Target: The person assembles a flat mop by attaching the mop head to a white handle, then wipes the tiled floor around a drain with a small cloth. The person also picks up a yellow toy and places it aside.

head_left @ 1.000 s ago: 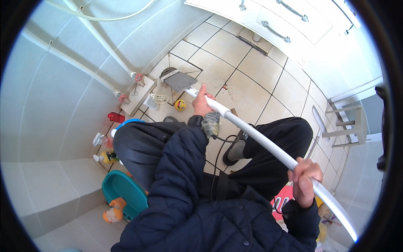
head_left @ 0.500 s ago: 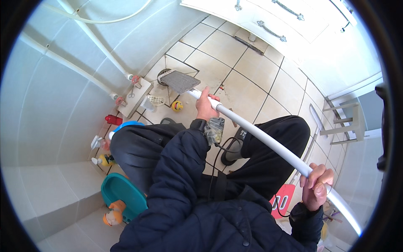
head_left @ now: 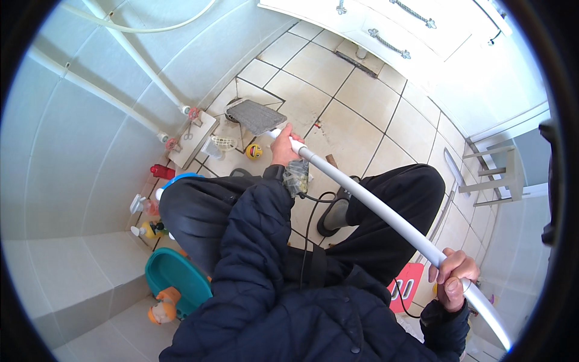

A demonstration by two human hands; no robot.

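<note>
A white-handled flat mop (head_left: pixel 362 190) runs slantwise across my knees, from the upper left to the lower right. Its grey pad (head_left: pixel 256 117) is held up in front of me, partly covering a round dark floor drain (head_left: pixel 233 107). My left hand (head_left: pixel 286 145) is wrapped round the handle just below the pad. Farther down, toward the lower right, my right hand (head_left: pixel 453 274) grips the same handle. Both hands have closed fingers. A clear-taped bundle with a black cable (head_left: pixel 297 178) sits at my left wrist.
Near the left wall lie a yellow smiling ball (head_left: pixel 254 151), a clear cup (head_left: pixel 212 148), a red bottle (head_left: pixel 162 172) and pump bottles (head_left: pixel 145 205). A teal basin (head_left: pixel 158 268) stands lower left. White cabinets (head_left: pixel 434 36) are ahead, a small stool (head_left: pixel 503 172) right.
My left hand has shifted slightly left and down together with the handle. The mop's pad has moved a little left, and my right hand slightly down.
</note>
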